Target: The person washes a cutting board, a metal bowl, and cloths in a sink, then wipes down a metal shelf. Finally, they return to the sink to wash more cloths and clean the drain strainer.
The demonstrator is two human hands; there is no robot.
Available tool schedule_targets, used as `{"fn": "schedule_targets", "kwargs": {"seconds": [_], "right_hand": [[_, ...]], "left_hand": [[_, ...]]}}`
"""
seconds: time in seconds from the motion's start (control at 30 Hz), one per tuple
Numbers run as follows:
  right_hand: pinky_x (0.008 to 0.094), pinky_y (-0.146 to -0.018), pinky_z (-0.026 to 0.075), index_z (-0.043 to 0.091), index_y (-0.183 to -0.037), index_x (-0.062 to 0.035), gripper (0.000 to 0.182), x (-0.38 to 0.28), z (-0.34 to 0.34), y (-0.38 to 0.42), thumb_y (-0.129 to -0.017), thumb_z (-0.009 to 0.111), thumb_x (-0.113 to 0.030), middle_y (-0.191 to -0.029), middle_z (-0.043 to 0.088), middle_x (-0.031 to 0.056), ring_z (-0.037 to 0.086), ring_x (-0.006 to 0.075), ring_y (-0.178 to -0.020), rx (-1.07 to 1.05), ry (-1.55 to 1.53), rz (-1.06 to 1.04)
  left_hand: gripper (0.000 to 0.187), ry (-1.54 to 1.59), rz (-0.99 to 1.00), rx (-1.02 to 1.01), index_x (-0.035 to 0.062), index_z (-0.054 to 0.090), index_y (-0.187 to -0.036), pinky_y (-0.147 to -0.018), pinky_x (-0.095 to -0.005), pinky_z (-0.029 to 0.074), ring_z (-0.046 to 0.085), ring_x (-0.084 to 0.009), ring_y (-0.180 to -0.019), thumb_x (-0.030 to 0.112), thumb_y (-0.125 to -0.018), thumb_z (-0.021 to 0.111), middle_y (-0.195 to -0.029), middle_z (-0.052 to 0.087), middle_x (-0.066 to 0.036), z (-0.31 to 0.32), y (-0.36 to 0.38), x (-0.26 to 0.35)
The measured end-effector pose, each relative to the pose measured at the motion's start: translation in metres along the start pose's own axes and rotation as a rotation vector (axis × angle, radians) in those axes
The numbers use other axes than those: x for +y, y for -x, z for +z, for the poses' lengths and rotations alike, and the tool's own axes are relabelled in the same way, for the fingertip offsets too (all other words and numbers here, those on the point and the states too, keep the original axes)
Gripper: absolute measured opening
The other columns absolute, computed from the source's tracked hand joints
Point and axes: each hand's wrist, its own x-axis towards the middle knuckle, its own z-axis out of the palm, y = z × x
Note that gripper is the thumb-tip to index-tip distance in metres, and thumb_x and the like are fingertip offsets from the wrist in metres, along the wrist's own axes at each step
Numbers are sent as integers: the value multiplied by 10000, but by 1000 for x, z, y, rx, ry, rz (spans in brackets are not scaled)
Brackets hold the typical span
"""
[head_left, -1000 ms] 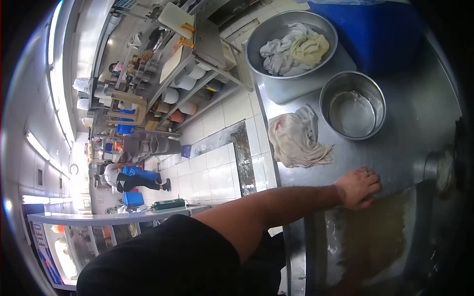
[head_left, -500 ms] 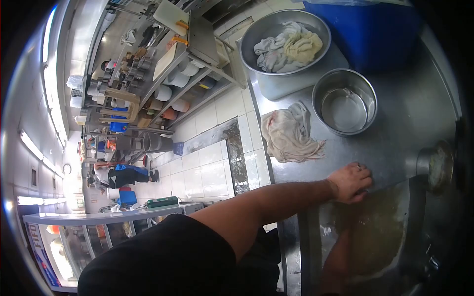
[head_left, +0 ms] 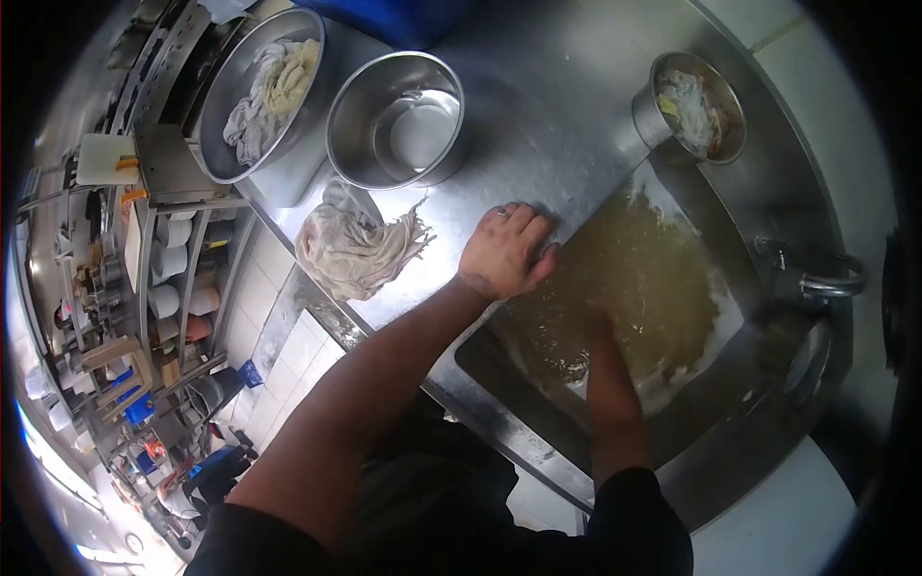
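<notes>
Commercial kitchen, stainless steel counter (head_left: 576,115) with an inset sink (head_left: 672,422); tiled floor and shelving off to the left of the view.

Item 1: sink, filled with murky brownish water (head_left: 643,278), foam at the edges. Its long axis runs diagonally in the view, from lower left toward the upper right, where the faucet (head_left: 816,278) curves over the far rim.

Item 2: right hand, sunk below the water at the end of the right forearm (head_left: 610,403). Whether it is spread or closed on anything cannot be told (the water is too cloudy).

Item 3: left hand (head_left: 504,252), ring on one finger, lying flat with fingers together on the counter at the sink's edge, gripping nothing, apparently bracing.

Handling note, as a judgement: work under opaque water goes best by feel, slow sweeps along the bottom, the braced hand kept planted on the wet steel so the body does not slip.

Item 4: damp cloth (head_left: 351,250), bunched, frayed end pointing toward the left hand, just beside it.

Item 5: empty steel bowl (head_left: 394,120), beyond the cloth.

Item 6: large basin (head_left: 259,91) holding wadded rags, at the counter's corner.

Item 7: small steel pot (head_left: 691,106) with scraps inside, near the sink's far corner.
</notes>
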Motion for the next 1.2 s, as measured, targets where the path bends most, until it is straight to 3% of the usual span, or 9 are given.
{"fn": "schedule_targets", "kwargs": {"seconds": [0.33,0.4,0.47,0.57,0.63,0.77,0.87,1.03,1.2], "right_hand": [[500,-964,489,605,-1342,-61,530,-1,16,3,-936,600,-403,-1271,644,186,636,355,-1131,205,117,-165],[422,-931,519,599,-1328,-2,516,7,0,5,-946,616,-348,-1220,668,211,667,338,-1066,255,-124,-184],[358,-928,511,576,-1344,33,486,-3,-111,14,-967,623,-269,-1228,665,213,668,279,-1063,158,-702,-47],[354,-807,545,585,-1299,67,369,0,-172,25,-999,551,-147,-1088,720,199,710,292,-918,708,-1143,-7],[320,-871,515,586,-1284,94,352,-5,-291,55,-1035,549,-151,-1135,696,171,656,185,-984,696,-1159,115],[382,-882,524,615,-1269,34,308,1,-396,24,-1002,551,-105,-1129,690,208,684,316,-1000,1263,-905,-204],[431,-939,501,608,-1282,10,330,-10,-451,-2,-985,585,-131,-1191,660,200,641,361,-1099,1195,-686,-311],[480,-1016,450,588,-1318,-28,412,8,-372,1,-946,652,-193,-1277,606,220,570,399,-1210,1188,-675,-192],[600,-1034,382,555,-1385,-72,599,109,-104,-16,-868,710,-332,-1359,563,205,527,405,-1240,414,-379,330]], "left_hand": [[312,-18,18,30,118,639,-1107,-846,-429,484,605,-299,-975,277,-841,682,-1007,585,-103,0,-1,-1],[307,-9,17,29,118,640,-1104,-843,-429,484,607,-299,-968,275,-842,680,-995,586,-101,0,1,-1],[300,5,17,31,118,641,-1099,-839,-431,485,607,-300,-960,272,-844,678,-982,587,-98,-1,0,-3],[296,-3,21,28,117,640,-1096,-830,-430,486,609,-302,-949,269,-844,675,-970,587,-100,-4,-1,-1],[300,2,32,48,116,638,-1099,-836,-431,486,607,-302,-957,272,-845,673,-981,586,-102,-2,0,-3],[307,8,28,31,119,635,-1106,-860,-433,485,601,-307,-981,274,-844,671,-1005,584,-107,-2,1,-3],[315,3,33,68,120,632,-1116,-877,-437,483,596,-313,-998,273,-844,669,-1020,582,-109,-3,2,-1],[326,5,11,21,120,627,-1130,-880,-440,485,598,-318,-1008,278,-848,671,-1028,582,-113,-3,2,-3],[272,12,27,22,86,620,-1037,-910,-439,476,601,-321,-1008,272,-844,660,-1024,593,-125,-4,1,-3]]}}
